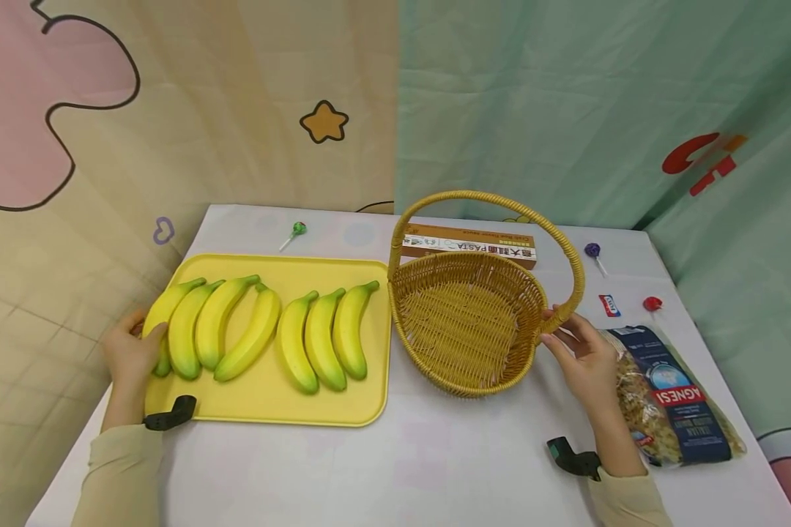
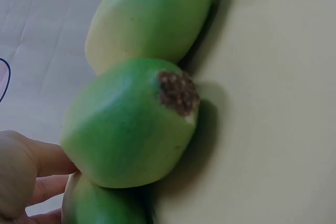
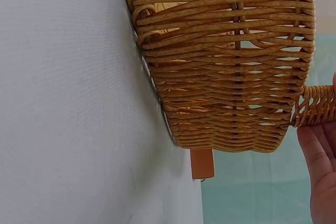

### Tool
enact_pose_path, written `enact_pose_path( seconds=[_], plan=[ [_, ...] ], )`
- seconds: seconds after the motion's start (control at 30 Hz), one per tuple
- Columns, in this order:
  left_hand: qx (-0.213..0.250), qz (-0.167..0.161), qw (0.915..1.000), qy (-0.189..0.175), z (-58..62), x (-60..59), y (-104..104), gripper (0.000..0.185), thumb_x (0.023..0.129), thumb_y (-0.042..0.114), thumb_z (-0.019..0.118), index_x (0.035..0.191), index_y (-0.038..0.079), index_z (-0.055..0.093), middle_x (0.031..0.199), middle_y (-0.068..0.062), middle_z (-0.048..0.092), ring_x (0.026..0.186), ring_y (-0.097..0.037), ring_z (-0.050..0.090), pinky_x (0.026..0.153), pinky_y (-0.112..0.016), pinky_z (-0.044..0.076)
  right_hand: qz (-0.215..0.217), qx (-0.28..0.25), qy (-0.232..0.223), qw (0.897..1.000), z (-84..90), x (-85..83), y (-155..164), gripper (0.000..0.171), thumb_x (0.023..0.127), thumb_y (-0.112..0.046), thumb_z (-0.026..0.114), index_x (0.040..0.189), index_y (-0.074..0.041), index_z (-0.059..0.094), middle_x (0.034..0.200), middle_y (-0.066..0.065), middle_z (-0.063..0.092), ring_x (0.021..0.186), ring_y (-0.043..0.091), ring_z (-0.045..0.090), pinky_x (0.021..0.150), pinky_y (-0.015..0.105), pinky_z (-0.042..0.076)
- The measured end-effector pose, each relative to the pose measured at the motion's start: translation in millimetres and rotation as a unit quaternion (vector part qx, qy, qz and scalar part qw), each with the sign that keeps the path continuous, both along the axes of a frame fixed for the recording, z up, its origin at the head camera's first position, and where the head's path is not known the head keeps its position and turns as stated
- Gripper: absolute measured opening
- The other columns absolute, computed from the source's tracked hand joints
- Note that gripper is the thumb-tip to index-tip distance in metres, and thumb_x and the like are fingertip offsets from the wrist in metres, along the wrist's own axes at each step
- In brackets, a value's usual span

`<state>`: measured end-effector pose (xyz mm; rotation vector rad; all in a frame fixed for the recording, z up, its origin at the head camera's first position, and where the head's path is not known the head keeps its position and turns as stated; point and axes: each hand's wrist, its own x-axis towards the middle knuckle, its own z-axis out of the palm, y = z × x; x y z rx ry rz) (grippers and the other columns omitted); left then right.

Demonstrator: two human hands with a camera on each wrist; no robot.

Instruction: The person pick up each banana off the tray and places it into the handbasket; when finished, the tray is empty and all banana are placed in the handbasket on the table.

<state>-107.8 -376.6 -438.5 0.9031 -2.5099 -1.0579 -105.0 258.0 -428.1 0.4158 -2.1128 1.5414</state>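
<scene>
In the head view, my left hand [image 1: 132, 353] is at the left end of the yellow tray [image 1: 257, 411], its thumb and fingers around the leftmost banana [image 1: 171, 301]. The left wrist view shows the fingers [image 2: 47, 158] beside the green tips of several bananas [image 2: 131, 124]. More bananas [image 1: 257, 337] lie side by side on the tray, stems pointing away from me. My right hand [image 1: 587, 359] grips the base of the handle [image 1: 567, 311] of a wicker basket [image 1: 474, 391], which stands right of the tray with nothing inside.
Behind the basket lies a pasta box [image 1: 501, 249]. On the right are a bag of pasta [image 1: 675, 402], a small red-and-white packet [image 1: 609, 305], a purple lollipop [image 1: 592, 250] and a red lollipop [image 1: 652, 303]. A green lollipop [image 1: 299, 228] lies behind the tray. Curtains [image 1: 501, 110] enclose the table.
</scene>
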Motion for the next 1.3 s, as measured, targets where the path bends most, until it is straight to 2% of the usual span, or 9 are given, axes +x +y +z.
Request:
enact_pose_path(
  seconds=[0.1, 0.3, 0.4, 0.53, 0.7, 0.97, 1.07, 1.17, 1.3],
  plan=[
    [-0.013, -0.004, 0.9999, -0.004, -2.2, -0.4, -1, 0.042, 0.092, 0.016, 0.063, 0.131, -0.001, 0.060, 0.108, -0.017, 0.065, 0.075, 0.008, 0.039, 0.072, -0.015, 0.034, 0.002, -0.003, 0.006, 1.000, -0.8, -0.3, 1, 0.048, 0.077, 0.024, 0.065, 0.123, 0.013, 0.059, 0.112, -0.006, 0.070, 0.107, 0.007, 0.066, 0.089, 0.019, 0.052],
    [-0.003, 0.000, 1.0000, -0.006, -6.1, -0.7, -2, 0.046, 0.092, 0.017, 0.062, 0.134, -0.001, 0.057, 0.121, -0.024, 0.062, 0.081, 0.002, 0.044, 0.075, -0.013, 0.034, -0.003, 0.005, 0.007, 1.000, -1.1, -0.5, 1, 0.049, 0.076, 0.025, 0.065, 0.123, 0.013, 0.059, 0.113, -0.006, 0.069, 0.108, 0.006, 0.066, 0.089, 0.017, 0.052],
    [0.004, 0.004, 1.0000, 0.006, -6.3, 0.0, -3, 0.045, 0.091, 0.016, 0.064, 0.132, -0.001, 0.059, 0.100, -0.009, 0.066, 0.074, 0.011, 0.038, 0.072, -0.011, 0.034, -0.005, 0.010, 0.008, 1.000, -0.9, -1.0, 0, 0.049, 0.076, 0.025, 0.065, 0.123, 0.013, 0.059, 0.114, -0.002, 0.070, 0.108, 0.005, 0.066, 0.089, 0.016, 0.051],
    [0.024, 0.014, 0.9995, 0.013, -4.2, 0.5, -3, 0.046, 0.089, 0.015, 0.066, 0.132, 0.000, 0.060, 0.076, 0.023, 0.051, 0.069, 0.014, 0.039, 0.068, -0.007, 0.035, -0.004, 0.009, 0.013, 1.000, -1.6, -1.4, 0, 0.049, 0.075, 0.025, 0.066, 0.122, 0.013, 0.059, 0.114, 0.005, 0.070, 0.108, 0.005, 0.066, 0.089, 0.016, 0.051],
    [0.085, 0.054, 0.9949, 0.011, 5.5, 2.7, -3, 0.052, 0.089, 0.019, 0.066, 0.137, 0.004, 0.055, 0.077, 0.026, 0.046, 0.067, 0.014, 0.042, 0.062, -0.002, 0.037, -0.004, 0.011, 0.019, 1.000, -2.9, -1.7, 0, 0.048, 0.076, 0.024, 0.066, 0.122, 0.013, 0.060, 0.112, 0.009, 0.070, 0.108, 0.006, 0.066, 0.088, 0.016, 0.051],
    [0.242, 0.117, 0.9538, 0.135, 43.9, 13.6, 25, 0.053, 0.081, 0.006, 0.075, 0.132, 0.007, 0.061, 0.078, 0.021, 0.056, 0.067, 0.007, 0.054, 0.057, -0.002, 0.044, -0.005, 0.001, 0.011, 1.000, -2.7, -0.7, 0, 0.048, 0.076, 0.025, 0.065, 0.122, 0.015, 0.059, 0.113, -0.002, 0.070, 0.107, 0.005, 0.066, 0.088, 0.016, 0.051],
    [0.191, 0.076, 0.9622, 0.178, 53.9, 19.1, 55, 0.048, 0.078, 0.006, 0.077, 0.125, 0.005, 0.067, 0.081, 0.024, 0.059, 0.071, 0.007, 0.057, 0.062, -0.002, 0.045, -0.007, -0.003, 0.004, 1.000, -1.7, -0.3, 1, 0.047, 0.076, 0.026, 0.064, 0.122, 0.015, 0.059, 0.112, -0.007, 0.070, 0.107, 0.005, 0.066, 0.089, 0.016, 0.051],
    [0.112, 0.001, 0.9672, 0.228, 60.4, 23.6, 95, 0.043, 0.077, 0.003, 0.078, 0.118, -0.001, 0.069, 0.086, 0.027, 0.061, 0.080, 0.007, 0.059, 0.067, -0.003, 0.046, -0.007, -0.001, 0.002, 1.000, -1.1, -0.2, 1, 0.046, 0.077, 0.025, 0.064, 0.122, 0.016, 0.058, 0.112, -0.008, 0.070, 0.107, 0.005, 0.066, 0.089, 0.017, 0.051],
    [0.101, -0.127, 0.9432, 0.290, 70.8, 28.5, 155, 0.040, 0.073, -0.009, 0.077, 0.113, -0.008, 0.069, 0.098, 0.017, 0.067, 0.091, 0.000, 0.061, 0.072, -0.007, 0.049, -0.003, 0.001, 0.006, 1.000, -1.3, -0.7, 0, 0.044, 0.077, 0.024, 0.065, 0.121, 0.018, 0.057, 0.113, -0.006, 0.070, 0.107, 0.006, 0.066, 0.089, 0.018, 0.052]
  ],
)
